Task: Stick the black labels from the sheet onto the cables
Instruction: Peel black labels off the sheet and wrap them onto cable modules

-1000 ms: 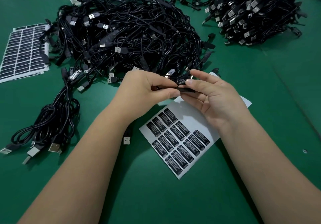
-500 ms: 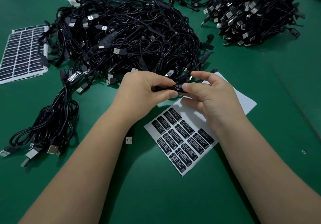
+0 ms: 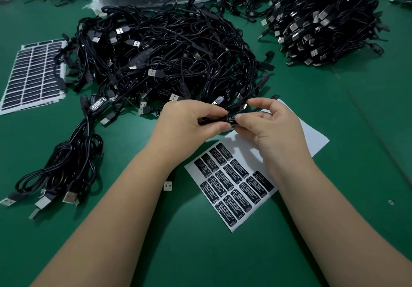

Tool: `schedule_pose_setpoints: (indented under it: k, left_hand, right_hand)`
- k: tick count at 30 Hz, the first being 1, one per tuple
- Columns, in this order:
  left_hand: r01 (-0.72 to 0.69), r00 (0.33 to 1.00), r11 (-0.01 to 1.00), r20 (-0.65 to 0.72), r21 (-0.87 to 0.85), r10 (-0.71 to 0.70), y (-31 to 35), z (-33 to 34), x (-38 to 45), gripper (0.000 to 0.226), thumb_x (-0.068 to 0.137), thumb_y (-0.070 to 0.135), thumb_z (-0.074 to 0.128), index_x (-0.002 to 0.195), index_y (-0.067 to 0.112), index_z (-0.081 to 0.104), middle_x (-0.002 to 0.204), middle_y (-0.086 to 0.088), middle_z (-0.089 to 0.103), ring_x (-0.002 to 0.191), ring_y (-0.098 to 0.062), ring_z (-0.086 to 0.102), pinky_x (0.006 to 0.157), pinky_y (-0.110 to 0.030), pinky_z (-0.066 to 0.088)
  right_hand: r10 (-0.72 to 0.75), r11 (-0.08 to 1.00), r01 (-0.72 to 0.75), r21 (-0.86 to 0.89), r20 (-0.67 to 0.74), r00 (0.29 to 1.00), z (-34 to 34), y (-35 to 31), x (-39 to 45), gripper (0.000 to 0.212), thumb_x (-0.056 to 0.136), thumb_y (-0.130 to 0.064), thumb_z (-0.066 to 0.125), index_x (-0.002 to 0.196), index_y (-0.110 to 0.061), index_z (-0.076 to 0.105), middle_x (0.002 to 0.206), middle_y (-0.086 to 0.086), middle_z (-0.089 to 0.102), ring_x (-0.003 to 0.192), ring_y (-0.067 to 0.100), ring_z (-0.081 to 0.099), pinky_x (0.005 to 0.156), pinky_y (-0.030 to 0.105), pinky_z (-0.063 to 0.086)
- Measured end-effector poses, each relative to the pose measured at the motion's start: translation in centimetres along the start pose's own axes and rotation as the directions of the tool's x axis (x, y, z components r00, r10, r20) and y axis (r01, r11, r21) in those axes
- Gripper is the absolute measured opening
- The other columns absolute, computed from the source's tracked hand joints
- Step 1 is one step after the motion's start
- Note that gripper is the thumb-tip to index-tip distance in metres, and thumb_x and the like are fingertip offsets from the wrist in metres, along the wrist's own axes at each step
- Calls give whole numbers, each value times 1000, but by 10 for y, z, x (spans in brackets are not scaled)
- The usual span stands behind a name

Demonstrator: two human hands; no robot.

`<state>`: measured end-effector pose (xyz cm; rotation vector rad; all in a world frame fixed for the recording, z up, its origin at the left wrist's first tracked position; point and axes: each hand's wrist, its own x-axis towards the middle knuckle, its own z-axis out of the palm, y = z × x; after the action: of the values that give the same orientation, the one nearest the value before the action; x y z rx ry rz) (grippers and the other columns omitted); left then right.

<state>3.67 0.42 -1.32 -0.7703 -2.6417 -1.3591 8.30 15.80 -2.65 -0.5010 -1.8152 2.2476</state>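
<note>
Head view showed both hands meeting over the bench [image 3: 223, 264], just above the far end of the sheet [image 3: 312, 140]. My left hand [image 3: 189, 122] was curled round a small black controller on a cable [image 3: 214, 120], thumb under and fingers over it. My right hand [image 3: 270, 126] pinched the other end, thumb and forefinger clamped on the label [image 3: 231, 118], whose white print faced up between the two hands. I judged the label to be partly laid on the controller, though how much of it had stuck I could not tell.

To do this step well, I would have kept the left grip firm so the controller could not roll, lined the label's long edge with the controller's edge, then smoothed outward with the right thumb from the stuck end to avoid creases or a skewed fit. The remaining labels [image 3: 231, 185] sat in rows on the near half of the sheet, under my right wrist.

Both forearms came in from the near edge and converged, wrists slightly raised. A pile [image 3: 169, 57] of cables lay just beyond the hands, and a few cables lay apart to the left [image 3: 64, 166].
</note>
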Motion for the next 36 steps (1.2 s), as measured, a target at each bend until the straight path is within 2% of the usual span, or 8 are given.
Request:
schedule_pose_setpoints:
  k: [6,11,16,19,22,25,30,36]
  left_hand:
    - [-25,1000,1000,10,9,25,0,0,-1,18,75,26,81,93,26,78,78,9,74,76,-8,68,73,-40,56]
    - [-80,997,996,17,41,80,0,0,-2,17,74,32,74,90,26,76,76,3,73,75,-18,68,70,-45,55]
    - [-81,997,995,2,59,81,0,1,-2,20,75,28,79,93,22,78,79,6,74,76,-11,68,72,-41,56]
    - [-60,998,996,2,62,60,1,2,-2,24,75,25,81,98,22,77,83,9,74,82,-2,65,76,-32,54]
    - [-58,998,996,17,74,57,1,2,-2,22,76,25,81,97,24,77,83,11,74,80,-2,65,75,-31,54]
    - [-65,998,993,15,96,64,3,2,-2,19,77,25,80,96,23,77,83,9,74,79,-7,67,74,-38,55]
    - [-113,994,980,16,166,112,4,2,-3,15,79,27,77,93,23,77,79,7,73,76,-12,66,69,-39,53]
    - [-172,984,963,-2,206,176,4,3,-4,16,80,26,75,95,19,77,80,4,73,76,-15,65,67,-39,53]
  right_hand:
    - [-14,998,13,-65,-6,1000,0,-1,-1,31,75,0,72,97,-18,61,70,0,72,69,15,71,67,25,57]
    - [-47,983,46,-178,-3,999,0,-4,-2,32,75,-2,72,96,-23,60,70,-2,70,67,15,67,76,39,58]
    - [-65,976,63,-210,-3,998,1,-4,-3,31,75,-4,72,95,-25,60,67,-4,69,71,18,67,82,48,57]
    - [-68,973,65,-220,-5,998,2,-3,-3,31,74,-5,71,95,-26,60,67,-5,69,75,21,68,84,50,56]
    - [-73,971,69,-228,-7,997,2,-3,-3,31,75,-6,71,95,-27,60,67,-5,69,74,19,68,83,47,57]
    - [-93,966,88,-243,-8,996,2,-2,-3,30,76,-6,71,94,-28,60,65,-9,68,68,10,66,77,38,57]
    - [-128,960,124,-252,3,992,2,-2,-4,31,77,-5,70,93,-29,58,62,-13,66,63,2,63,67,23,53]
    - [-131,962,128,-240,4,991,2,-2,-4,32,77,-6,72,94,-28,58,61,-13,65,63,4,64,68,25,54]
